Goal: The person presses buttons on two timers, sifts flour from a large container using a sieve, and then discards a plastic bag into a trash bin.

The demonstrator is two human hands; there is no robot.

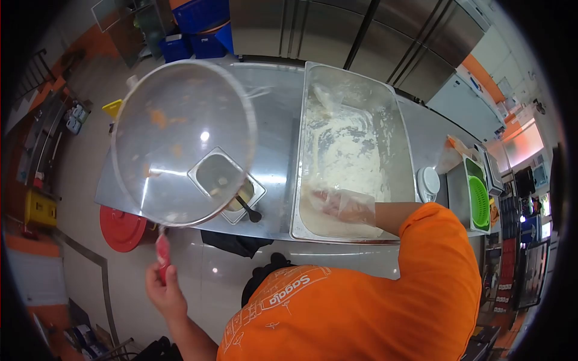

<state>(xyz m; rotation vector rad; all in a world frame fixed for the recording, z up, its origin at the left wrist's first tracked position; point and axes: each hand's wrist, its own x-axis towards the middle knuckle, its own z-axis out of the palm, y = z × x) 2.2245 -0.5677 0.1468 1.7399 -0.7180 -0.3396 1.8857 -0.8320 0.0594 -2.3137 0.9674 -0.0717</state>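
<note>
My left hand (165, 292) is closed round the red handle of a large round sieve (186, 114). The sieve is raised over the left part of the steel table, and some orange bits cling to its mesh. Through the mesh shows a small steel pan (259, 191) holding a utensil with a black handle (251, 212). In a clear plastic glove, my right hand (346, 206) lies low in a deep steel tray (299, 150), its fingers stretched to the left. White flour (346, 147) is spread over the tray's bottom and sticks to its walls.
The steel table (274, 132) carries a white-lidded jar (428, 180) right of the tray. Farther right is a bin with a green basket (478, 198). A red lid (122, 228) sits below the table's left edge. Steel cabinets (331, 30) stand behind.
</note>
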